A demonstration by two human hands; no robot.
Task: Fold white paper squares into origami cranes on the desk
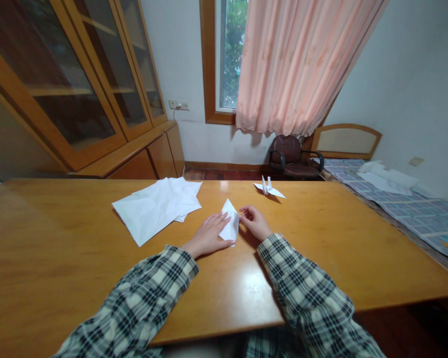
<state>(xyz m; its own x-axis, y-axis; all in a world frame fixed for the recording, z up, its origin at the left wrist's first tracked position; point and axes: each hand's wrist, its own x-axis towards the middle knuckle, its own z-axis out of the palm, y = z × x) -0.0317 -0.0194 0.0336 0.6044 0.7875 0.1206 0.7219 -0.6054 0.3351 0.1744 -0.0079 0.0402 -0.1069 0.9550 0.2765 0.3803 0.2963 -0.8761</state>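
A small folded piece of white paper (230, 223) lies on the wooden table (59, 238) in front of me. My left hand (208, 234) rests flat on the table with its fingers stretched out, pressing the paper's left side. My right hand (254, 221) has its fingers curled in a pinch at the paper's right edge. A finished white paper crane (269, 188) stands farther back on the table, apart from both hands. Both my sleeves are checked.
A loose stack of white paper sheets (157, 208) lies to the left of my hands. Glass-door wooden cabinets (70, 84) line the left wall. A dark office chair (291, 156) stands under a pink curtain (294, 59), and a bed (406, 204) runs along the right.
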